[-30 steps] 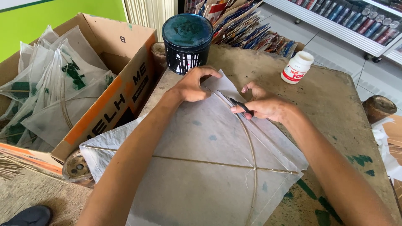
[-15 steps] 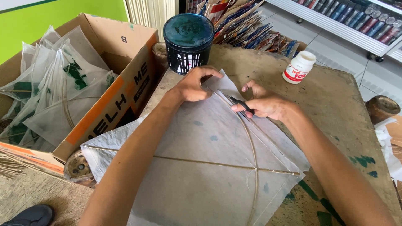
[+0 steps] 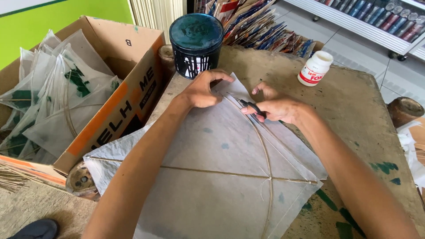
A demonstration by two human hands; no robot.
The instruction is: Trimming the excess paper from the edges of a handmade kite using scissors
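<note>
A translucent white paper kite [image 3: 212, 168] with thin bamboo sticks crossing it lies flat on the worn wooden table [image 3: 354, 110]. My left hand [image 3: 201, 90] presses down on the kite's far corner, fingers curled on the paper. My right hand [image 3: 276, 108] rests on the kite just to the right and grips a small black tool [image 3: 252, 107], which looks like small scissors, its tip against the curved stick near the top corner.
A dark round tub [image 3: 196, 44] stands beyond the kite. A white glue bottle [image 3: 313, 68] stands at the far right. An open cardboard box [image 3: 110, 106] on the left holds several finished kites [image 3: 48, 102]. Bundled sticks [image 3: 13, 177] lie at lower left.
</note>
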